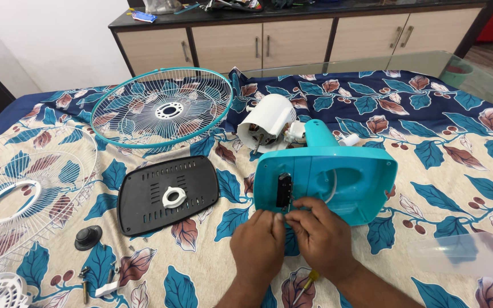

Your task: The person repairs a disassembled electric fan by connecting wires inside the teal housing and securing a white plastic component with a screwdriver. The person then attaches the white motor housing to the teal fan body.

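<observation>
Teal plastic fan base (349, 177) lies tipped before me; my left hand (258, 245) and right hand (322, 236) pinch its near edge. Black bottom plate (166, 194) left of it is already off.

Two bare hands enter the view from the bottom edge. The left hand (257, 242) and the right hand (322, 234) carry no gloves, rings or watch. Below each hand, the wrist and visible forearm are uncovered; no sleeve reaches them. Fingernails are short. The forearms are cut off by the frame edge.
</observation>
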